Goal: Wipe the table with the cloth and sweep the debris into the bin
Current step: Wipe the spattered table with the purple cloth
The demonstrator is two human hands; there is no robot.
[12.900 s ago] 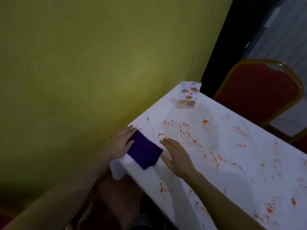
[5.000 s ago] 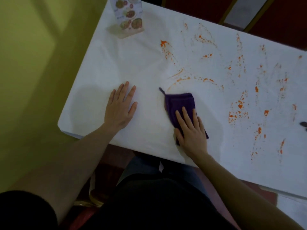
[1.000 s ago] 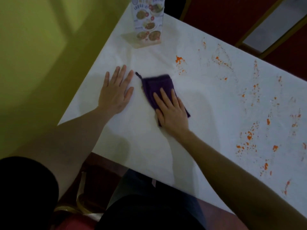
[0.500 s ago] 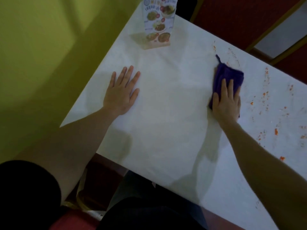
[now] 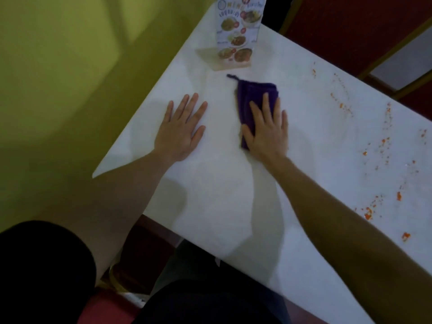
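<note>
Cloth [image 5: 251, 99], a folded purple rag, lies flat on the white counter [image 5: 222, 195] under the right hand [image 5: 266, 129], whose spread palm presses it without gripping. Just beside it the left hand [image 5: 180, 129] rests flat, holding nothing. Soft and limp, it probably bunches easily; pressing its middle suits wiping toward the orange stains [image 5: 374, 150] further right.

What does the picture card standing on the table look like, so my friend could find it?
Start at the white table and follow its edge along the yellow-green wall to the far corner. The menu card stands upright there, just beyond the purple cloth under the right hand. It is the only upright thing, printed with food photos.
</note>
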